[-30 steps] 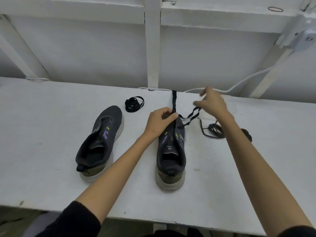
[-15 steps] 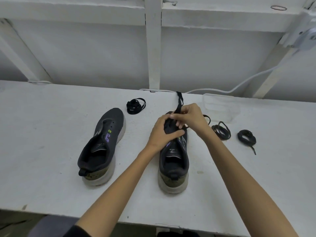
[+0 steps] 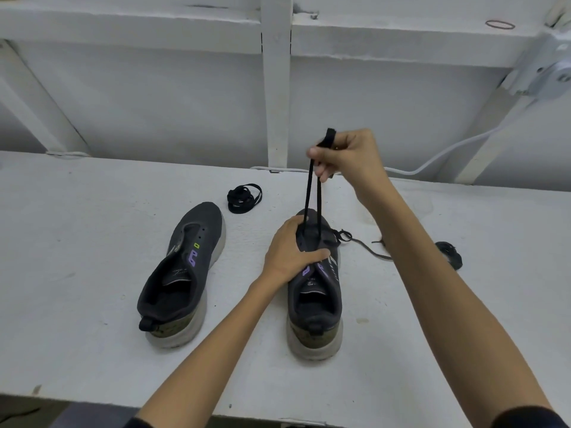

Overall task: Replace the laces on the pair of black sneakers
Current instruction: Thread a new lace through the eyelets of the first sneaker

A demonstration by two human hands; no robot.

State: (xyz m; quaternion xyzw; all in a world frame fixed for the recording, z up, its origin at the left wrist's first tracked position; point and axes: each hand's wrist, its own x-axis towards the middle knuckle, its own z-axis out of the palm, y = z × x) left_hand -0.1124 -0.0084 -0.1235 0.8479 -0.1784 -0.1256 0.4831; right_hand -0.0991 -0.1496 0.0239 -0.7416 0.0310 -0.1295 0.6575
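**Lacing, first eyelets.** The right hand (image 3: 349, 156) is raised above the shoe (image 3: 318, 304). Its fingers (image 3: 323, 156) are curled and pinch both strands of the lace (image 3: 308, 193), and a short end of lace stands up above them. Below the fingers the two strands run down, close together and taut, to the front of the shoe's eyelet row.

The left hand (image 3: 290, 251) grips the shoe's forefoot. Its thumb lies across the tongue just behind the strands and its fingers curl over the near side, pressing the shoe to the table (image 3: 77, 242).

A bare shoe (image 3: 182, 273) with no lace lies well outside the left hand, and a coil (image 3: 244, 194) lies beyond its toe. A loose lace (image 3: 364, 245) trails under the right forearm, touching or just beside the held shoe. Whether it joins the held lace cannot be told. A bundle (image 3: 449, 253) lies further out.

**Judged hazards:**
1. If one strand slips through the pinch, the ends will come out uneven, or the lace will run out of an eyelet.
2. If the left grip eases while the right hand pulls, the toe will lift off the table.
3. The flat lace may twist between the fingers and seat crookedly.
4. The loose lace could snag a strand as it is lowered.
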